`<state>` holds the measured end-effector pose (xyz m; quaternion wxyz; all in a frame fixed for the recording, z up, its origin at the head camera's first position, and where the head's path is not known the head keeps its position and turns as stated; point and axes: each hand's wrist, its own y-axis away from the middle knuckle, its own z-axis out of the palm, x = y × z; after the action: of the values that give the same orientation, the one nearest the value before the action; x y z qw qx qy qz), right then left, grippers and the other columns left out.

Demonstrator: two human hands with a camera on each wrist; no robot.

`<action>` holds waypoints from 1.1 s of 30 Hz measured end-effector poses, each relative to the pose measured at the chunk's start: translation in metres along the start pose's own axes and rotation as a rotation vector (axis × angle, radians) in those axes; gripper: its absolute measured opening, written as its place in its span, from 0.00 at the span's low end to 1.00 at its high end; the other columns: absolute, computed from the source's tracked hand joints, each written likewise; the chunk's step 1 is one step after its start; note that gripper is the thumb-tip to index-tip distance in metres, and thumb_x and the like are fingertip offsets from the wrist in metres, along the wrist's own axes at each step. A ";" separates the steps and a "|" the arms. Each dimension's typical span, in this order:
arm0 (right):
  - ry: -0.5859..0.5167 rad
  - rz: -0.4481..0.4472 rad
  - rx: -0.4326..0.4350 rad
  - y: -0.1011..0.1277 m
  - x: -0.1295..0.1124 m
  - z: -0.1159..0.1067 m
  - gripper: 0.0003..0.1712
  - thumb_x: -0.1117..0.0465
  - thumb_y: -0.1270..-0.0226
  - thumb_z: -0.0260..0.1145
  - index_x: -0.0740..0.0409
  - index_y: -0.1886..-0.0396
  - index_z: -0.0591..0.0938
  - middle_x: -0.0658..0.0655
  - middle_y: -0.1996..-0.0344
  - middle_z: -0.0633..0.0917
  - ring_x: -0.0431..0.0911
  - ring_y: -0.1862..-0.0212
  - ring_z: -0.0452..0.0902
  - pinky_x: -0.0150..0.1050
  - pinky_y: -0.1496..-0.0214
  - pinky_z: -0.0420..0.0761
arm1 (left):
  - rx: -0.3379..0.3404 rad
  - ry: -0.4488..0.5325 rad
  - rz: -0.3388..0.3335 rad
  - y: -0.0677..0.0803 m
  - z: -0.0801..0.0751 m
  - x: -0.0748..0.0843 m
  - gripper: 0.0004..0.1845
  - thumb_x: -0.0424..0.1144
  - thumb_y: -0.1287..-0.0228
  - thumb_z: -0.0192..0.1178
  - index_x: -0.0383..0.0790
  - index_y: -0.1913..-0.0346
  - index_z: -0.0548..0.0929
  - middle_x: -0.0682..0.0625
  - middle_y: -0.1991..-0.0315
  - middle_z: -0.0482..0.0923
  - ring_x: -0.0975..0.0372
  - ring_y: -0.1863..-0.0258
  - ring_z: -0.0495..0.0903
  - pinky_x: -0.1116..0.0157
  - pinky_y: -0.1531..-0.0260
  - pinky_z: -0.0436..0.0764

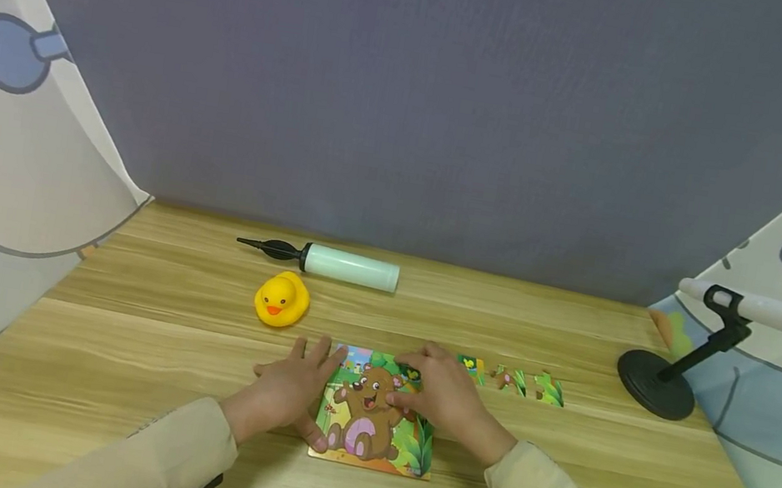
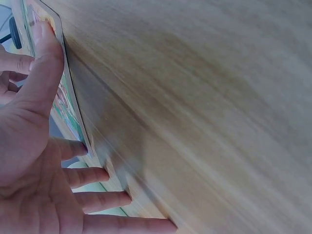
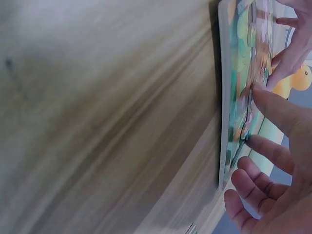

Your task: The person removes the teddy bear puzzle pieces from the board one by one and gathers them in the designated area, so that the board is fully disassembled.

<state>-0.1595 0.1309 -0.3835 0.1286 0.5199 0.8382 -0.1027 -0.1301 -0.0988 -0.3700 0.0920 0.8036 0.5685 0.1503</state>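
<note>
While a duck (image 1: 281,300) and pump (image 1: 328,261) lie behind, both flat hands, left hand (image 1: 290,385) and right hand (image 1: 440,395), press the bear puzzle (image 1: 372,418), seemingly gripping nothing.

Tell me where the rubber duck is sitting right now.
In the head view the yellow rubber duck sits on the wooden table, left of centre, just in front of the hand pump and beyond the left hand.

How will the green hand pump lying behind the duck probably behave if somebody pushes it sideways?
The hand pump is a smooth cylinder lying on its side on the wooden table, so it would probably roll rather than slide. It looks like hollow plastic, likely light. Its black nozzle tapers, so it may curve while rolling.
</note>
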 end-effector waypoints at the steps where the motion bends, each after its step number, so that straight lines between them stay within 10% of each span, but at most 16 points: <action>1: -0.008 -0.001 -0.006 0.000 0.000 0.000 0.32 0.49 0.47 0.82 0.56 0.43 0.86 0.57 0.55 0.83 0.54 0.53 0.80 0.53 0.50 0.82 | -0.002 -0.002 -0.001 0.000 0.000 0.000 0.69 0.62 0.70 0.80 0.39 0.21 0.59 0.34 0.21 0.53 0.33 0.27 0.57 0.28 0.62 0.79; 33: 0.032 -0.039 0.064 -0.009 0.000 -0.001 0.20 0.52 0.47 0.82 0.53 0.60 0.84 0.50 0.64 0.80 0.44 0.65 0.77 0.45 0.59 0.81 | 0.000 0.002 -0.013 -0.002 0.002 0.002 0.71 0.63 0.72 0.80 0.41 0.20 0.58 0.35 0.21 0.52 0.33 0.26 0.56 0.27 0.61 0.78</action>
<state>-0.1671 0.1272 -0.3817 0.0964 0.5090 0.8464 -0.1234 -0.1306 -0.0965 -0.3719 0.0921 0.7998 0.5737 0.1506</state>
